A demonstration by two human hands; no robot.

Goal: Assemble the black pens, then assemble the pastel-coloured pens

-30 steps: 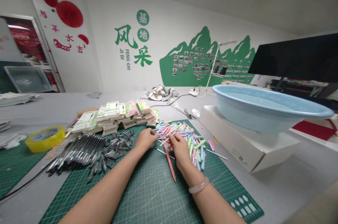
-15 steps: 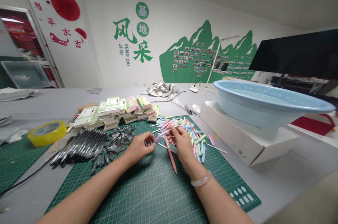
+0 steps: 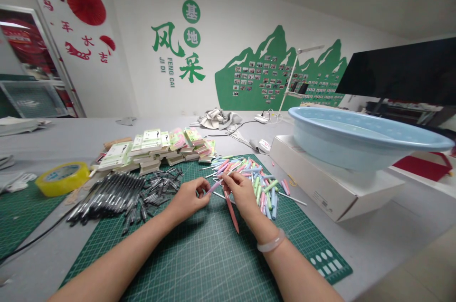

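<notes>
Left hand [image 3: 192, 199]: thumb and fingertips closed on purple tube [image 3: 214, 186]; right hand [image 3: 239, 190]: fingers pinched around thin white stick [image 3: 230, 173], at tube's upper end; tube held above cutting mat [image 3: 199, 254]; red pen [image 3: 232, 214] beneath right hand, tip toward wearer; pastel pieces [image 3: 273, 200] heaped beyond and right of hands; black pens [image 3: 107, 197] left; small boxes [image 3: 151, 142] stacked behind pens; blue basin [image 3: 352, 143] on white carton [image 3: 320, 188], far right.

grey table [image 3: 377, 231] | green cutting mat [image 3: 178, 257] flat in front | white box [image 3: 320, 187] right | crumpled cloth [image 3: 215, 118] far side
</notes>
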